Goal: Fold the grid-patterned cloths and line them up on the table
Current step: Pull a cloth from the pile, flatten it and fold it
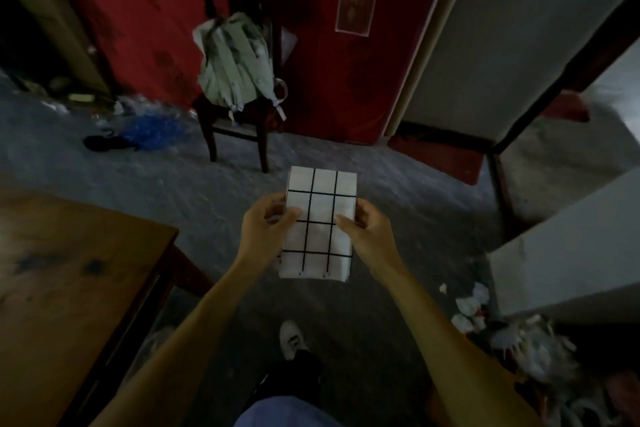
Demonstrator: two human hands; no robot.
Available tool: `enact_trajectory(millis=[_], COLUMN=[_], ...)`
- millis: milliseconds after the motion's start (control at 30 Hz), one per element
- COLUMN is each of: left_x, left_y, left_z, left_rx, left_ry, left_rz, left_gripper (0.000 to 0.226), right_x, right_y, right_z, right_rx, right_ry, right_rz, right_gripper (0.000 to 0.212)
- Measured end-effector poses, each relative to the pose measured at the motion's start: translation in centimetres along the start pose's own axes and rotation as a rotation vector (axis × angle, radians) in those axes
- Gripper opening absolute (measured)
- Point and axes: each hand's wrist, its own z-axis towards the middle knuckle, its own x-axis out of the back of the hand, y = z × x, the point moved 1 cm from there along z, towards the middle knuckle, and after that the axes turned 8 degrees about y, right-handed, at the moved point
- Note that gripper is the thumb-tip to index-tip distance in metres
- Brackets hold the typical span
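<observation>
Here your view is dim and soft at the edges, so the litter on the floor by the blue heap (152, 128) and the white scraps (471, 308) at lower right cannot be made out as anything definite. The wooden table (69, 274) is cut off by the left and bottom edges; only its near corner and one leg show. Behind the folded cloth (318, 222), your fingers are hidden on both sides. You hold that cloth in mid-air over the floor, to the right of the table and clear of it. It is a white rectangle with black grid lines, its long axis running away from you, the far end tipped up toward the chair (239, 114) with the pale backpack (235, 62). Your left hand (266, 229) pinches the left edge, thumb on top; your right hand (367, 232) pinches the right edge likewise.
</observation>
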Motion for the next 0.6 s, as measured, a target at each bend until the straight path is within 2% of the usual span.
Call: enact_trajectory(millis=[133, 333, 600], left_x=[-1.1, 0.3, 5.5], left_y=[-0.2, -0.1, -3.8], left_z=[6.9, 16.4, 25.2], left_rx=[0.071, 0.111, 0.244], left_ry=[0.034, 0.107, 0.382], left_rz=[-0.119, -0.236, -0.23], left_gripper=[0.026, 0.02, 0.023], right_x=[-2.3, -7.6, -20.1], right_y=[-2.3, -5.9, -6.6], right_z=[7.4, 17.8, 28.5], right_rx=[-0.003, 0.034, 0.052], right_ry=[-0.022, -0.124, -0.39], right_rz=[-0.068, -0.122, -0.143], right_gripper=[0.022, 0.026, 0.026])
